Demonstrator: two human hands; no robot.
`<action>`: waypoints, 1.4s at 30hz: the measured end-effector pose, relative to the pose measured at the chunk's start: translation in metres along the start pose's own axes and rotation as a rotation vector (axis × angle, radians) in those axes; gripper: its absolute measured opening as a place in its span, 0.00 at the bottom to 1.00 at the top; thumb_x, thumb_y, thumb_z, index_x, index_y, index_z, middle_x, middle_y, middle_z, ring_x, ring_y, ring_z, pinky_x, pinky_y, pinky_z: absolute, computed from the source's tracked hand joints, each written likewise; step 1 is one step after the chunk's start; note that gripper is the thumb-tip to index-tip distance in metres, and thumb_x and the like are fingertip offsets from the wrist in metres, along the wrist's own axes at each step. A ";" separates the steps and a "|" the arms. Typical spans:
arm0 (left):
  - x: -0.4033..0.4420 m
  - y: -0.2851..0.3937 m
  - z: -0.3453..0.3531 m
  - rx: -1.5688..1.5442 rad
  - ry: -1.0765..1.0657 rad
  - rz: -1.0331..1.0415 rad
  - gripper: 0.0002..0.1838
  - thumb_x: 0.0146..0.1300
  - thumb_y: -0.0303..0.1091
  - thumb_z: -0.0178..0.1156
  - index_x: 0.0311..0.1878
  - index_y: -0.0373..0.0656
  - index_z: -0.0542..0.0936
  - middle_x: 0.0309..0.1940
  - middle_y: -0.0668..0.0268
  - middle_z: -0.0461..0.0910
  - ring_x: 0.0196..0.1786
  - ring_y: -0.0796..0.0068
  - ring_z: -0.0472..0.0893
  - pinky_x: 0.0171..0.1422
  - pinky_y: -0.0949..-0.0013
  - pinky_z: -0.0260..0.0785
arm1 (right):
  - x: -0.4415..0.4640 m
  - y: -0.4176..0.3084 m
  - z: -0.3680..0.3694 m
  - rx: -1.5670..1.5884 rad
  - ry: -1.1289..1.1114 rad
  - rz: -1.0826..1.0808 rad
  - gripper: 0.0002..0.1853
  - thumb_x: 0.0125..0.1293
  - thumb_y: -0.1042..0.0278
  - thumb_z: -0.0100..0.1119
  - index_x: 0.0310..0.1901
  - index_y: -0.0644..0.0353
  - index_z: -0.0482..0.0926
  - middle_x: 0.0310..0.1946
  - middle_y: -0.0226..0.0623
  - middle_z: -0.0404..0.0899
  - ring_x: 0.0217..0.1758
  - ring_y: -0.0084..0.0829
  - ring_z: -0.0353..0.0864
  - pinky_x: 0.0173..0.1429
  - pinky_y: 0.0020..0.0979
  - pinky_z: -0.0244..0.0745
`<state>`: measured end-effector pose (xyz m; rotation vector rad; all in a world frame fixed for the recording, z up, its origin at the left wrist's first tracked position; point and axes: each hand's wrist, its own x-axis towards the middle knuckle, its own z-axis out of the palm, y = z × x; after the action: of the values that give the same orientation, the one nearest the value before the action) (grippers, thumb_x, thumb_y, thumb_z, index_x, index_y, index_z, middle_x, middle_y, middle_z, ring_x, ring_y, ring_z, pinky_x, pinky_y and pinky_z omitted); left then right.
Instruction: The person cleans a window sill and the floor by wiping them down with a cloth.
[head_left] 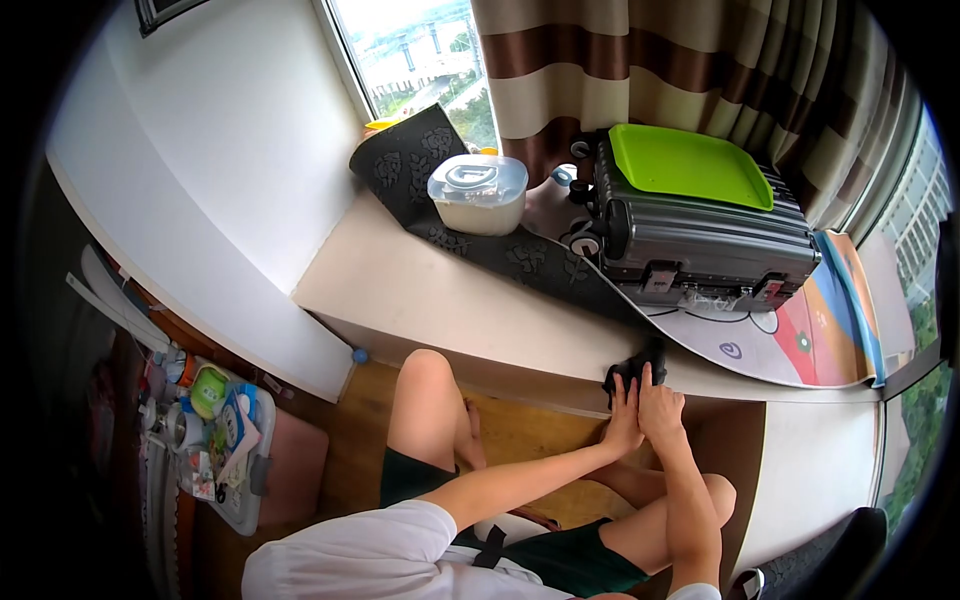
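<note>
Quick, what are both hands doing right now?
Left hand: fingers extended onto the black item; grip unclear.
Right hand: partly curled at it; grip unclear.

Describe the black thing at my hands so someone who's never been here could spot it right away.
Find the big dark suitcase on the pale ledge, then drop to the ledge's front edge below it in view. The left hand and right hand are close together there, both at the black thing. It's small and irregular in shape, unlike the long flower-patterned mat.

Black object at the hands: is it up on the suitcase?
No; the black object is at the front edge of the pale ledge, by the left hand and right hand, apart from the suitcase.
</note>
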<state>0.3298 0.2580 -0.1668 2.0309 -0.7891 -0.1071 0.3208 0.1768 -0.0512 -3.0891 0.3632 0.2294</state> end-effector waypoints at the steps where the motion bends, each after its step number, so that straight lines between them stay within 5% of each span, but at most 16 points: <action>1: 0.002 0.002 0.001 0.057 -0.003 0.043 0.48 0.59 0.32 0.63 0.73 0.24 0.45 0.74 0.30 0.34 0.77 0.29 0.34 0.77 0.35 0.37 | 0.000 0.002 0.002 -0.015 -0.012 0.013 0.42 0.56 0.69 0.60 0.72 0.69 0.56 0.31 0.49 0.84 0.34 0.47 0.86 0.43 0.44 0.79; 4: 0.002 -0.001 0.003 0.031 0.013 0.017 0.49 0.56 0.30 0.65 0.74 0.27 0.45 0.74 0.31 0.38 0.74 0.26 0.44 0.76 0.38 0.44 | 0.002 0.006 0.016 -0.011 0.031 0.021 0.41 0.56 0.70 0.60 0.71 0.70 0.56 0.31 0.50 0.84 0.33 0.47 0.86 0.41 0.44 0.79; 7: 0.007 0.024 -0.037 0.073 -0.207 -0.121 0.47 0.56 0.30 0.63 0.75 0.30 0.48 0.73 0.30 0.42 0.67 0.26 0.61 0.70 0.44 0.61 | 0.001 0.008 0.020 0.079 0.062 0.030 0.39 0.57 0.72 0.58 0.71 0.71 0.56 0.30 0.53 0.83 0.33 0.51 0.85 0.40 0.46 0.79; 10: 0.015 0.023 -0.058 0.247 -0.306 -0.045 0.45 0.54 0.28 0.63 0.74 0.32 0.52 0.71 0.28 0.46 0.55 0.30 0.73 0.60 0.47 0.71 | -0.006 0.010 0.020 0.201 0.110 0.014 0.38 0.58 0.73 0.56 0.70 0.70 0.56 0.29 0.58 0.82 0.32 0.55 0.84 0.40 0.48 0.79; 14: 0.035 0.025 -0.100 0.428 -0.448 0.070 0.37 0.54 0.31 0.64 0.69 0.41 0.66 0.69 0.41 0.59 0.55 0.41 0.77 0.58 0.52 0.74 | -0.011 0.026 0.026 0.358 0.235 -0.081 0.35 0.59 0.73 0.55 0.69 0.64 0.59 0.26 0.57 0.80 0.29 0.55 0.82 0.38 0.49 0.77; 15: 0.040 0.021 -0.111 0.439 -0.433 0.138 0.33 0.53 0.34 0.65 0.65 0.44 0.71 0.65 0.52 0.68 0.54 0.48 0.79 0.56 0.53 0.75 | -0.012 0.026 0.020 0.365 0.265 -0.112 0.34 0.58 0.72 0.55 0.68 0.63 0.61 0.25 0.54 0.80 0.28 0.53 0.82 0.37 0.48 0.77; 20: 0.055 0.030 -0.175 0.434 -0.202 0.231 0.27 0.54 0.29 0.63 0.61 0.49 0.76 0.58 0.60 0.73 0.51 0.53 0.78 0.57 0.55 0.72 | -0.026 0.013 -0.028 0.432 0.377 -0.214 0.29 0.58 0.70 0.61 0.64 0.58 0.69 0.34 0.45 0.81 0.35 0.47 0.81 0.38 0.47 0.74; 22: 0.053 0.037 -0.204 0.443 -0.022 0.335 0.28 0.54 0.28 0.63 0.61 0.49 0.76 0.61 0.61 0.70 0.57 0.53 0.74 0.61 0.54 0.69 | -0.025 0.005 -0.031 0.467 0.521 -0.263 0.30 0.57 0.68 0.64 0.62 0.58 0.70 0.41 0.42 0.81 0.42 0.44 0.80 0.40 0.45 0.75; 23: 0.051 0.037 -0.215 0.446 0.071 0.385 0.28 0.54 0.27 0.63 0.61 0.49 0.75 0.63 0.61 0.69 0.59 0.52 0.72 0.63 0.54 0.67 | -0.023 -0.001 -0.033 0.499 0.445 -0.236 0.30 0.57 0.67 0.66 0.63 0.59 0.70 0.54 0.46 0.74 0.55 0.45 0.76 0.50 0.45 0.75; 26: 0.040 0.007 -0.230 0.682 0.158 0.538 0.28 0.58 0.28 0.61 0.64 0.50 0.74 0.67 0.61 0.63 0.67 0.51 0.64 0.68 0.51 0.61 | -0.005 -0.017 -0.018 0.583 0.607 -0.289 0.32 0.55 0.68 0.67 0.62 0.63 0.69 0.60 0.49 0.69 0.58 0.49 0.73 0.54 0.45 0.75; 30: 0.005 -0.038 -0.235 0.701 -0.172 0.391 0.29 0.55 0.30 0.66 0.63 0.51 0.74 0.67 0.59 0.62 0.72 0.52 0.59 0.74 0.49 0.53 | 0.015 -0.032 0.010 0.480 0.466 -0.301 0.30 0.57 0.69 0.65 0.61 0.66 0.66 0.64 0.53 0.63 0.61 0.55 0.70 0.59 0.47 0.73; 34: 0.021 -0.041 -0.238 0.365 0.015 0.237 0.30 0.52 0.32 0.69 0.61 0.46 0.73 0.62 0.60 0.67 0.70 0.54 0.63 0.73 0.47 0.52 | 0.024 -0.055 -0.001 0.569 0.430 -0.220 0.29 0.56 0.70 0.67 0.58 0.66 0.68 0.66 0.53 0.60 0.64 0.56 0.66 0.64 0.46 0.69; 35: 0.030 -0.030 -0.238 0.328 0.112 0.250 0.38 0.46 0.31 0.72 0.65 0.46 0.70 0.63 0.60 0.67 0.71 0.53 0.61 0.74 0.44 0.51 | 0.026 -0.059 -0.008 0.564 0.457 -0.246 0.30 0.55 0.69 0.68 0.59 0.65 0.69 0.67 0.52 0.61 0.66 0.55 0.65 0.65 0.47 0.68; 39: 0.057 -0.042 -0.235 0.620 -0.239 0.276 0.44 0.45 0.33 0.72 0.69 0.43 0.67 0.69 0.58 0.64 0.75 0.54 0.57 0.78 0.44 0.45 | 0.039 -0.064 -0.008 0.416 0.434 -0.413 0.36 0.52 0.63 0.72 0.63 0.61 0.69 0.67 0.48 0.63 0.70 0.51 0.62 0.70 0.49 0.61; 42: 0.058 -0.037 -0.240 0.710 -0.269 0.414 0.38 0.45 0.34 0.72 0.63 0.38 0.72 0.66 0.57 0.67 0.74 0.55 0.59 0.78 0.43 0.46 | 0.044 -0.070 0.008 0.203 0.345 -0.447 0.36 0.54 0.54 0.71 0.64 0.57 0.71 0.68 0.47 0.65 0.73 0.47 0.59 0.76 0.53 0.51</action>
<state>0.4823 0.4146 -0.0462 2.4756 -1.5711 0.1640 0.3783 0.2355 -0.0654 -2.8959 -0.2872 -0.3310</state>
